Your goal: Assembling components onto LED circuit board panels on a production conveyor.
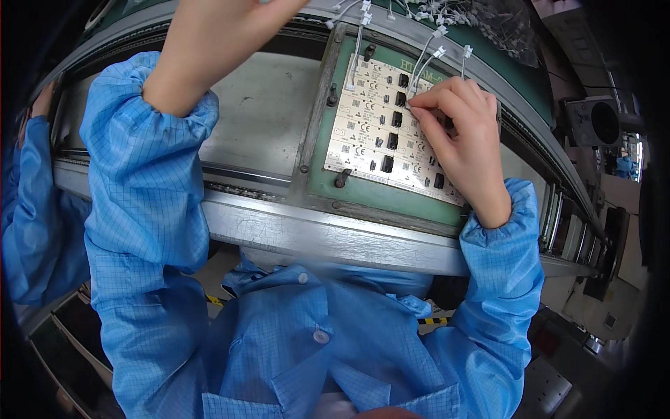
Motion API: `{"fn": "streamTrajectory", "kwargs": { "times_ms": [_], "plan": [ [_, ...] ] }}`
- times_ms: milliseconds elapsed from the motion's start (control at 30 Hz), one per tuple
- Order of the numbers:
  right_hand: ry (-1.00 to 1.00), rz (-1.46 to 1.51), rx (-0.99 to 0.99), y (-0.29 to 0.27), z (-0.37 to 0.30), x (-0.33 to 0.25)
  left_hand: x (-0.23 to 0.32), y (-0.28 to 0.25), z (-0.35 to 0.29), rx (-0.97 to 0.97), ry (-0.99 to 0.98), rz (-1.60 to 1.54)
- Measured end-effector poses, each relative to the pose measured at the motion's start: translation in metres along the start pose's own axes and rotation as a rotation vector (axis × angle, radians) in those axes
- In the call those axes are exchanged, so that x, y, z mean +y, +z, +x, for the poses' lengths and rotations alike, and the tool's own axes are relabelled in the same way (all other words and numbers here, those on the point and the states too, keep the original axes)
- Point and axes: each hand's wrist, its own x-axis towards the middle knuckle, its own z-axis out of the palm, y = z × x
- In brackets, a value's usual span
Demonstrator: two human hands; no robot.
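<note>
My right hand (pixel 464 129) is over a panel of white circuit boards (pixel 363 133), its thumb and index finger pinched together. A thin white cable (pixel 419 70) with a small white plug runs down to those fingertips; its lower end is hidden there. Black components (pixel 392 141) stand in a row on the boards. The panel lies in a green fixture (pixel 324 183), held at its edge by dark clamps (pixel 342 178). My left hand (pixel 213 42) reaches across the far side of the line, left of the fixture. Its fingers are mostly cut off by the upper edge.
A metal conveyor rail (pixel 335 230) runs along the near side. More white cables (pixel 440 10) lie at the back beside a clear plastic bag (pixel 506 31). A black round-faced device (pixel 593 122) stands at the right. At the far left is another person's blue sleeve (pixel 35 202).
</note>
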Motion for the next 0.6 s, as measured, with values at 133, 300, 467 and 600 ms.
{"fn": "streamTrajectory", "kwargs": {
  "times_ms": [133, 300, 467, 600],
  "plan": [
    [-0.054, -0.042, 0.040, 0.004, -0.001, -0.003, 0.013, -0.002, 0.003, 0.246, -0.204, -0.254],
    [0.045, -0.011, 0.077, 0.003, -0.003, -0.007, 0.019, 0.008, -0.008, 0.171, -0.101, -0.301],
    [-0.078, -0.029, -0.029, -0.002, -0.002, -0.007, 0.019, 0.017, -0.012, 0.213, 0.078, -0.264],
    [-0.037, -0.034, -0.139, -0.012, -0.001, -0.009, 0.021, 0.010, -0.013, 0.169, 0.036, -0.122]
  ]
}}
